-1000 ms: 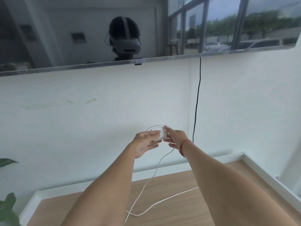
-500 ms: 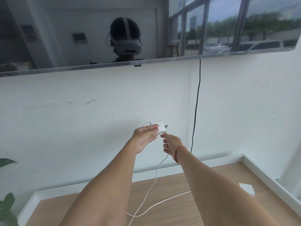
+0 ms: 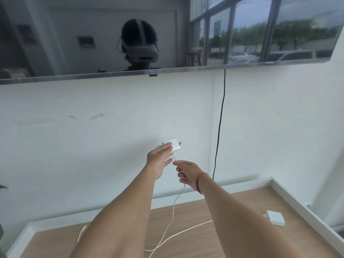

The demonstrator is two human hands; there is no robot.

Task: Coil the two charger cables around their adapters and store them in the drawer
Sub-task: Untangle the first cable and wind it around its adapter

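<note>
Shifted: right hand (image 3: 188,174) has dropped from the charger adapter (image 3: 172,146) and down along the white cable (image 3: 173,207); left hand (image 3: 159,161) has kept its height before the wall.
Left fingers (image 3: 166,146): clasped round the adapter, prongs pointing right.
Right fingers (image 3: 179,169): pinching the cable just below and right of the adapter.
Key relation: the adapter's long axis lies roughly level; slack hangs from the right hand to the counter (image 3: 204,239). The next wrap probably has to cross that axis from below.
Second adapter (image 3: 275,217): on the counter, on the right hand's side, untouched.
Drawer: not in view.
</note>
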